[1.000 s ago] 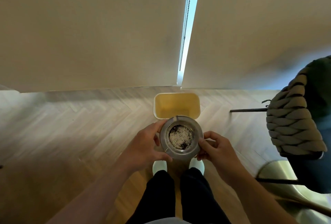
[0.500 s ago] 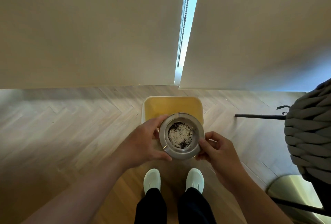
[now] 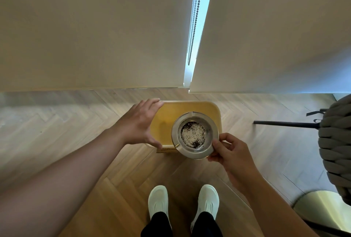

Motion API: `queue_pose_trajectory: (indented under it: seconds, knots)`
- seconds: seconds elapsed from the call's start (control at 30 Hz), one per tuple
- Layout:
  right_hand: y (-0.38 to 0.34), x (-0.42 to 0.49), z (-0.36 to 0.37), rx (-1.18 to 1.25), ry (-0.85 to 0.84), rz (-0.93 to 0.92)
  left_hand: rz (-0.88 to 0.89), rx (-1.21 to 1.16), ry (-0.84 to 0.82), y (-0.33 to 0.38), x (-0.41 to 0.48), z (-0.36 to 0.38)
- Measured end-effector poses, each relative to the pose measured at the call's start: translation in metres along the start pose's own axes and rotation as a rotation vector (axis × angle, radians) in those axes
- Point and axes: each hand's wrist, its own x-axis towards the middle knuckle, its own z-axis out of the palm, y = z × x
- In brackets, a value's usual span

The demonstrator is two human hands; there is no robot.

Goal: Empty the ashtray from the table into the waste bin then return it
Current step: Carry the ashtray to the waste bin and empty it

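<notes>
A round metal ashtray [image 3: 195,153] holds grey and black ash and sits level above the open waste bin [image 3: 217,112]. The bin is pale with a yellow inside and stands on the wooden floor against the wall. My right hand [image 3: 227,154] pinches the ashtray's near right rim. My left hand [image 3: 141,123] is off the ashtray, fingers spread, over the bin's left edge; whether it touches the bin is unclear.
My two white shoes [image 3: 158,203] stand just behind the bin. A chair with a chunky knitted grey cushion [image 3: 336,142] and a dark leg [image 3: 284,123] is at the right. Roller blinds with a bead chain [image 3: 193,28] hang ahead.
My left hand has let go of the ashtray and moved left to the bin's edge. The ashtray, now in my right hand alone, is over the bin, which looks closer.
</notes>
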Motion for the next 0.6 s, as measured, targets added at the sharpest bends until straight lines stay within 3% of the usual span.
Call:
queue_pose_trajectory:
  seconds: [0.2,0.6]
  knots:
    - [0.002,0.012,0.004,-0.009,-0.009,0.015,-0.037,0.080,-0.110,-0.005,0.013,0.022]
    - [-0.003,0.035,0.013,0.018,-0.041,0.033,-0.142,0.126,-0.120,0.001,0.023,0.035]
